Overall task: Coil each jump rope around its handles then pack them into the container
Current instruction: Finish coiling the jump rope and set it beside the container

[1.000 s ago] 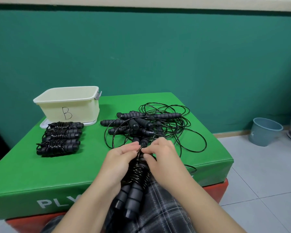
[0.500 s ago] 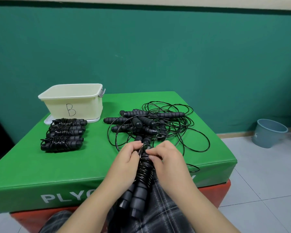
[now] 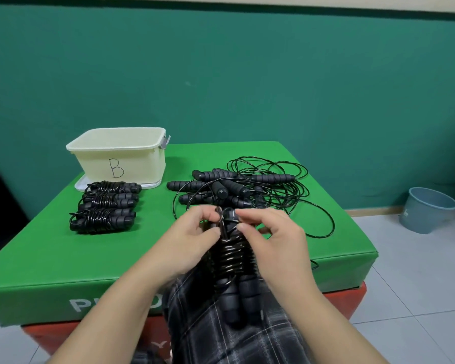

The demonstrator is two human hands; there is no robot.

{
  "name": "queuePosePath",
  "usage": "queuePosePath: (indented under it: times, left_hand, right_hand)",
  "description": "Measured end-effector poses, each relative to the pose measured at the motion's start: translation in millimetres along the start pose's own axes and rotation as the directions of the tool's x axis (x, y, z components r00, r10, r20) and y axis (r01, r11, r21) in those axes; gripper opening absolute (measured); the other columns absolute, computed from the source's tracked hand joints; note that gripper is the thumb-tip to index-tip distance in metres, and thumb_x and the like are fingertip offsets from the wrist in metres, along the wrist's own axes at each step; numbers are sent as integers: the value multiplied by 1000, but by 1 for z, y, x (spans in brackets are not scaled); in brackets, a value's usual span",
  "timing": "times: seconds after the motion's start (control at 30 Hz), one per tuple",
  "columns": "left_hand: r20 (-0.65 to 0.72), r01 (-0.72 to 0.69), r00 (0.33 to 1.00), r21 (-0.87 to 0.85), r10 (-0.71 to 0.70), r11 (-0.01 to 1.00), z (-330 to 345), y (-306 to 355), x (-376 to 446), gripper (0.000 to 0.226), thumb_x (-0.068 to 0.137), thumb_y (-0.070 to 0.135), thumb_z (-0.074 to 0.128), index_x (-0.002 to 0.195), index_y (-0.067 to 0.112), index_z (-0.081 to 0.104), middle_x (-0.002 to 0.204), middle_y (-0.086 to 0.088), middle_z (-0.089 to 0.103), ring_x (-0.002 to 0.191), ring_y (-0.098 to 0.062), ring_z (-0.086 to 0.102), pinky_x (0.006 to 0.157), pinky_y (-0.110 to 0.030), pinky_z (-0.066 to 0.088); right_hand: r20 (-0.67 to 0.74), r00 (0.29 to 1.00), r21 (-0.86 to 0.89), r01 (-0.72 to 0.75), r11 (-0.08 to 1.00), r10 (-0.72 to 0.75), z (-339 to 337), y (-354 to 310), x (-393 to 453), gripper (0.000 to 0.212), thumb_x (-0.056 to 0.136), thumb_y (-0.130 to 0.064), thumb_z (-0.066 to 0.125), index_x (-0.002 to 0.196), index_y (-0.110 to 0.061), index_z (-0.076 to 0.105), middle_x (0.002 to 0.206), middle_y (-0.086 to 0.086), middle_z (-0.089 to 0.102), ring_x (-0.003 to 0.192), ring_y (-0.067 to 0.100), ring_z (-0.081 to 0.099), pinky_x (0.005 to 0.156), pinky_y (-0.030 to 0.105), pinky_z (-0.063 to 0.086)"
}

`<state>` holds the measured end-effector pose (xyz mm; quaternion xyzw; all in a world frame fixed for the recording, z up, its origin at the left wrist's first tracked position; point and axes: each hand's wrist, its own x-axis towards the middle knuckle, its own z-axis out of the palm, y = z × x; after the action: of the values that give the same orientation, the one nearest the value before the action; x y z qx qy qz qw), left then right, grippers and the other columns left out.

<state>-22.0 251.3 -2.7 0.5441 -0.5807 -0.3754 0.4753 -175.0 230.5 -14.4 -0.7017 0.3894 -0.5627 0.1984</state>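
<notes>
A black jump rope (image 3: 234,261) with cord coiled round its two foam handles stands upright over my lap. My left hand (image 3: 189,237) grips the top of the handles from the left. My right hand (image 3: 271,235) pinches the cord end at the top from the right. Three coiled ropes (image 3: 105,206) lie side by side on the green mat. A tangled pile of loose ropes (image 3: 247,187) sits beyond my hands. The cream container (image 3: 121,156) marked B stands at the back left on its lid.
The green padded mat (image 3: 50,258) rests on a red block, its front edge against my checked trousers. A grey-blue bucket (image 3: 426,210) stands on the tiled floor to the right. A green wall runs behind.
My hands and the coiled rope have stayed together in front of me while the view shifted; my fingers have worked the cord end at the top of the handles.
</notes>
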Motion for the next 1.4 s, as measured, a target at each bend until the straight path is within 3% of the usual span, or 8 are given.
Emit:
queuePosePath:
  times: [0.17, 0.4, 0.6, 0.73, 0.97, 1.17, 1.27, 1.4]
  left_hand:
    - [-96, -281, 956, -20, 277, 960, -9, 22, 4, 16, 88, 1, 58, 82, 16, 56, 121, 2, 53, 94, -1, 56, 86, -13, 43]
    - [-109, -437, 881, 183, 460, 881, -19, 11, -13, 13, 80, 33, 53, 83, 22, 57, 119, 11, 52, 116, -8, 52, 90, -13, 41]
    - [-88, -471, 851, 309, 518, 826, -24, 7, -21, 16, 84, 31, 48, 86, 17, 55, 123, 6, 49, 117, 3, 46, 87, -3, 35]
    - [-27, -449, 870, 368, 491, 815, -31, 3, -20, 20, 87, 35, 43, 91, 18, 53, 128, 12, 44, 123, 0, 43, 85, -6, 38]
    - [60, -387, 890, 623, 452, 680, -38, 11, -24, 25, 87, 45, 31, 92, 23, 43, 121, 19, 31, 113, 6, 39, 92, -20, 35]
    - [25, -198, 950, 820, 311, 537, -32, 23, -31, 8, 96, 15, 30, 91, 18, 24, 115, 4, 19, 114, -15, 23, 102, -30, 29]
    - [-29, -158, 937, 853, 349, 497, -25, 20, -35, 2, 88, 23, 24, 88, 22, 23, 111, -6, 32, 101, -24, 33, 86, -40, 42]
    - [-41, -102, 930, 927, 366, 362, -17, 23, -39, 12, 80, 21, 28, 80, 16, 39, 88, -11, 42, 78, -25, 34, 57, -36, 40]
  right_hand:
    - [-116, 991, 143, 84, 986, -67, 0, -12, 10, 26, 78, -11, 72, 95, -30, 72, 94, -19, 65, 90, 9, 62, 83, 27, 49]
    - [-135, 987, 210, 112, 971, -84, 15, -3, -9, 20, 82, -34, 63, 103, -35, 65, 104, -16, 56, 102, 10, 57, 88, 24, 47]
    - [143, 989, 350, -71, 934, 21, 31, -1, -26, 58, 77, -44, 65, 130, -37, 43, 129, -8, 52, 119, 16, 53, 99, 35, 45]
    - [24, 1000, 392, -20, 920, 12, 44, 1, -32, 57, 73, -47, 74, 122, -41, 46, 128, -16, 53, 117, 19, 56, 97, 44, 47]
    - [-117, 973, 247, 225, 943, -201, 51, 6, -35, 34, 91, -43, 57, 123, -36, 50, 134, -5, 49, 126, 2, 45, 102, 13, 34]
    - [-86, 967, 137, 252, 958, -242, 56, 6, -33, 24, 94, -42, 51, 114, -28, 56, 136, -14, 42, 111, -12, 46, 90, 3, 36]
    - [-90, 967, 85, 248, 965, -240, 58, 4, -32, 25, 96, -47, 46, 113, -31, 55, 132, -27, 38, 101, -14, 48, 79, 3, 40]
    - [-126, 968, 22, 224, 974, -219, 61, 1, -30, 26, 95, -51, 43, 111, -33, 54, 128, -7, 49, 105, -12, 47, 69, 14, 43]
